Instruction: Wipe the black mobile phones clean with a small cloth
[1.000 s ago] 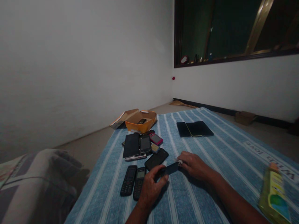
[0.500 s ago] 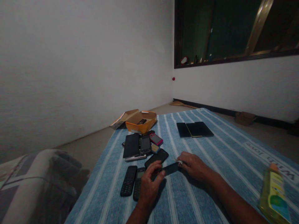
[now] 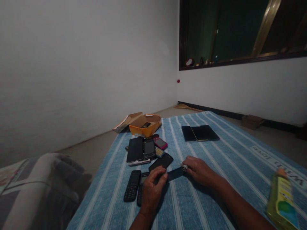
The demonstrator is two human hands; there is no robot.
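My left hand [image 3: 153, 191] grips the left end of a dark mobile phone [image 3: 175, 173] between thumb and fingers, just above the striped cloth. At the phone's other end, my right hand [image 3: 199, 171] pinches a small white crumpled wipe [image 3: 184, 167] against it. Two black keypad phones, one in full view [image 3: 132, 186] and one partly covered by my left hand [image 3: 143, 177], lie to the left. A black phone [image 3: 161, 162] lies just beyond my fingers. Behind it is a pile with a dark tablet-like device [image 3: 134, 149], a grey phone [image 3: 150, 148] and a pink phone [image 3: 161, 143].
An open orange box [image 3: 145, 130] with a phone inside stands at the far left edge of the blue striped cloth [image 3: 192, 204]. Several dark flat devices [image 3: 199, 133] lie together farther back. A yellow-green bottle [image 3: 282, 199] is at the right. Draped fabric [image 3: 40, 191] sits at lower left.
My left thumb and fingers have shifted slightly on the phone, which has tilted a little. My right hand and the wipe stay at the phone's right end.
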